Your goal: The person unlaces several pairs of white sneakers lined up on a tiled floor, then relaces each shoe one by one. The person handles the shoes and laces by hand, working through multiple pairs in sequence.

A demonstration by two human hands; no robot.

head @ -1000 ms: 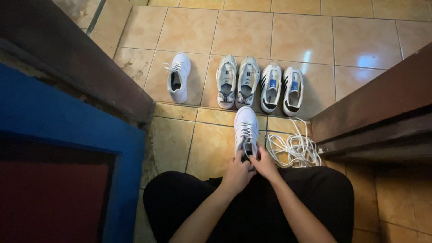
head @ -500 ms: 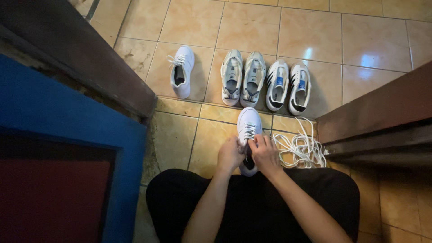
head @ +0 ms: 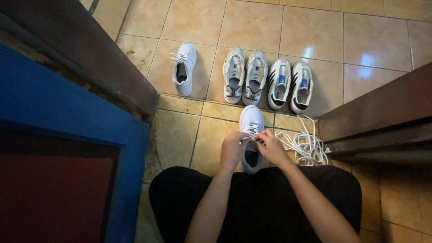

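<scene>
Left to right: blue-edged panel (head: 67, 112) at your left, then a single white shoe (head: 183, 68) already laced on the floor (head: 189, 27), a grey pair (head: 245, 75), and a striped pair (head: 291, 85) with small blue tongue tags. The white sneaker (head: 251, 135) you're working on sits on the tiles just in front of your knees. Your left hand (head: 232, 150) and right hand (head: 272, 147) are both pinched closed on its lace at the upper eyelets; lower rows look threaded, top ends not tied. Loose white laces (head: 306, 145) are piled just right of it.
</scene>
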